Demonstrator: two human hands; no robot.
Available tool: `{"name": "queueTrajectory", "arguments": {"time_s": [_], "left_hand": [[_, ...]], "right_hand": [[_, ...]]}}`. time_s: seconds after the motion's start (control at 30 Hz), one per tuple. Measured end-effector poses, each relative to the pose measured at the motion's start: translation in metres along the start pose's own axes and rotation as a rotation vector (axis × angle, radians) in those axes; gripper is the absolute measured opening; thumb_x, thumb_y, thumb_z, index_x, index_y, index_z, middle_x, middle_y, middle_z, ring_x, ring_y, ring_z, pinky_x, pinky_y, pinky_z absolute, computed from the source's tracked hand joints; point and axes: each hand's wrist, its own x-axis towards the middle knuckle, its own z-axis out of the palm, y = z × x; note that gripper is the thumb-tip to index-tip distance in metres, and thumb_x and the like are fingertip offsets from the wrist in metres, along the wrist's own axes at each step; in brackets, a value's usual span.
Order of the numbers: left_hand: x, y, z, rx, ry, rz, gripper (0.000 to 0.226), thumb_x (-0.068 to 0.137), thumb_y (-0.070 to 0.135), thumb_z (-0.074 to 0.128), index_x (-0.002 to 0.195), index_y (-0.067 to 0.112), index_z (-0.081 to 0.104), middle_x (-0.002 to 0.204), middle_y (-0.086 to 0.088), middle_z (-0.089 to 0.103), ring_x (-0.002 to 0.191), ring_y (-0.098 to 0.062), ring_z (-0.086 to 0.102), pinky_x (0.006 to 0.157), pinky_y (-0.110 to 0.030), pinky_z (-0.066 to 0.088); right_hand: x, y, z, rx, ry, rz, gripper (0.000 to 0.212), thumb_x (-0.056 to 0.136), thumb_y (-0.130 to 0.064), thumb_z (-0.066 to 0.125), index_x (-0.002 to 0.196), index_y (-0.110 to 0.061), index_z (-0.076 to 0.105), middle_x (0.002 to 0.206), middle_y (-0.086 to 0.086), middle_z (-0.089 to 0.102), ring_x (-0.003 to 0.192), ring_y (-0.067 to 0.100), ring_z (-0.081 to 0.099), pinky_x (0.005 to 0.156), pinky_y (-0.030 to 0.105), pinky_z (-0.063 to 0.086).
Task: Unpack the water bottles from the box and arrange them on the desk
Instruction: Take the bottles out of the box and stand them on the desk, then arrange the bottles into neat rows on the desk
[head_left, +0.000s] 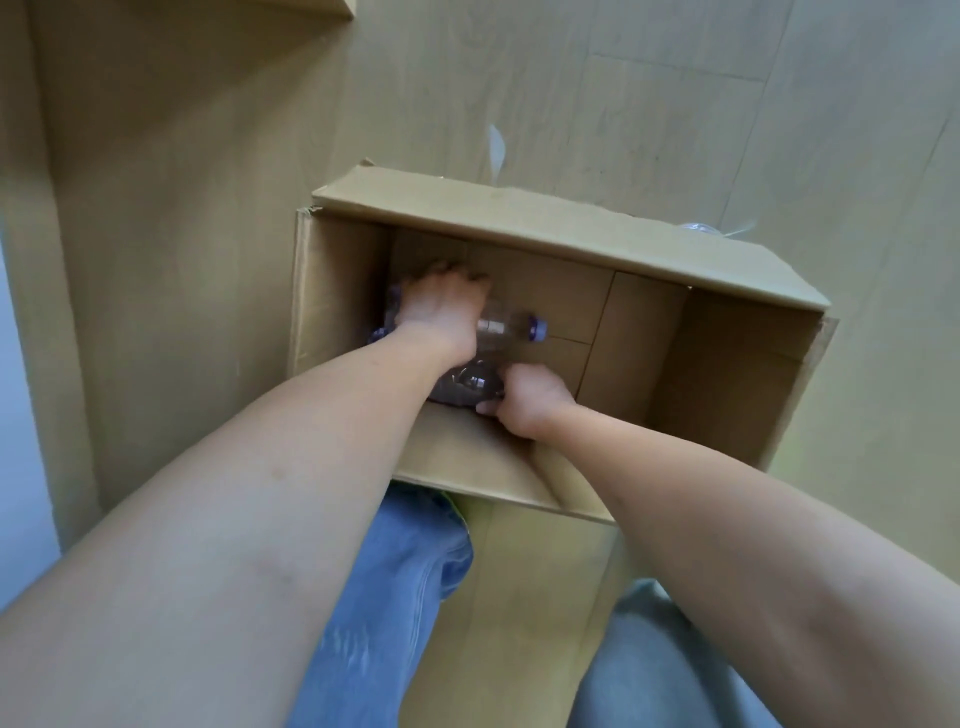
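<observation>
An open cardboard box (727, 364) stands on the wooden floor in front of me. Both my arms reach down into its left part. My left hand (441, 306) grips a clear water bottle (506, 328) that lies on its side, its purple cap pointing right. My right hand (524, 397) grips a second clear bottle (467, 384) near the box's front wall, seen end-on. A purple bit of another bottle (378, 335) peeks out under my left wrist. The right part of the box shows bare cardboard bottom.
The box's far flap (545, 218) is folded outward. Clear plastic wrap (698, 227) and a strip of tape (496, 148) lie on the floor behind the box. A wooden furniture panel (31, 260) rises at the left. My jeans-clad legs (400, 597) stand just before the box.
</observation>
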Motion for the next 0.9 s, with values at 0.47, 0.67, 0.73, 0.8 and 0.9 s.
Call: {"name": "queueTrajectory", "arguments": {"time_s": [0.47, 0.67, 0.73, 0.8, 0.9], "left_hand": [[-0.129, -0.006, -0.069, -0.339, -0.003, -0.138, 0.06, 0.056, 0.036, 0.08, 0.102, 0.015, 0.048, 0.102, -0.007, 0.048, 0.096, -0.031, 0.056, 0.071, -0.035, 0.046], [-0.203, 0.012, -0.141, -0.471, 0.081, -0.203, 0.065, 0.054, 0.035, 0.082, 0.101, 0.017, 0.041, 0.103, -0.002, 0.041, 0.095, -0.026, 0.051, 0.067, -0.034, 0.042], [-0.23, 0.019, -0.174, -0.509, 0.12, -0.211, 0.064, 0.054, 0.035, 0.081, 0.102, 0.017, 0.042, 0.104, -0.002, 0.043, 0.094, -0.026, 0.052, 0.067, -0.032, 0.04], [-0.259, 0.027, -0.209, -0.532, 0.172, -0.211, 0.064, 0.054, 0.035, 0.08, 0.104, 0.017, 0.044, 0.105, -0.002, 0.045, 0.093, -0.025, 0.052, 0.067, -0.031, 0.04], [-0.308, 0.037, -0.259, -0.579, 0.262, -0.216, 0.063, 0.052, 0.035, 0.078, 0.102, 0.019, 0.044, 0.101, -0.001, 0.045, 0.089, -0.025, 0.053, 0.068, -0.032, 0.044]], "right_hand": [[-0.13, -0.03, -0.064, 0.032, 0.189, 0.155, 0.016, 0.08, -0.026, 0.054, 0.07, -0.014, 0.049, 0.078, 0.006, 0.058, 0.07, 0.029, 0.055, 0.058, 0.028, 0.039], [-0.224, -0.024, -0.124, 0.006, 0.278, 0.166, 0.022, 0.076, -0.026, 0.055, 0.059, -0.016, 0.045, 0.061, 0.0, 0.048, 0.057, 0.023, 0.05, 0.044, 0.024, 0.029], [-0.257, -0.033, -0.147, -0.02, 0.32, 0.133, 0.021, 0.075, -0.026, 0.055, 0.06, -0.016, 0.046, 0.06, 0.0, 0.048, 0.053, 0.021, 0.047, 0.044, 0.025, 0.028], [-0.29, -0.044, -0.174, -0.062, 0.368, 0.073, 0.023, 0.075, -0.027, 0.055, 0.058, -0.015, 0.044, 0.057, 0.0, 0.047, 0.048, 0.017, 0.042, 0.042, 0.024, 0.027], [-0.34, -0.065, -0.215, -0.15, 0.414, -0.02, 0.03, 0.074, -0.028, 0.056, 0.055, -0.013, 0.039, 0.053, 0.001, 0.043, 0.045, 0.017, 0.037, 0.041, 0.025, 0.028]]}}
